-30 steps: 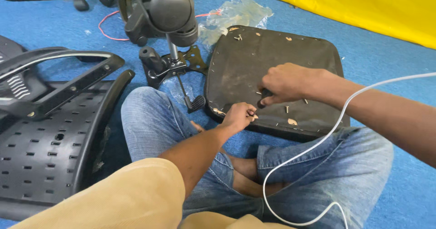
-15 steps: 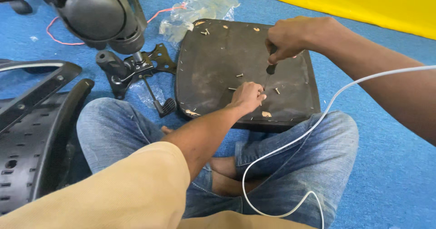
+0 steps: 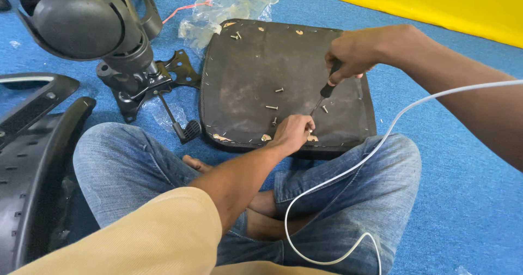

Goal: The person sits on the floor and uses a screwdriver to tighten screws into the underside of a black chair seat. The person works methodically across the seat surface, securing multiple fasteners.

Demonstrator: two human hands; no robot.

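Seated cross-legged on blue carpet, a person's right hand (image 3: 351, 54) grips a screwdriver (image 3: 326, 89) angled down at the dark seat pad (image 3: 256, 68) resting against the knees, while the left hand (image 3: 294, 134) pinches a screw (image 3: 309, 129) beneath its tip.

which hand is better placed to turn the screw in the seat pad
Right. The right hand already grips the screwdriver, tip down at the seat pad. The left hand only steadies the tip near the front edge.

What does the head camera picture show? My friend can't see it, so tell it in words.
A right hand holds a black-handled screwdriver over a dark upturned seat cushion on blue carpet. The left hand steadies its tip near loose metal screws.
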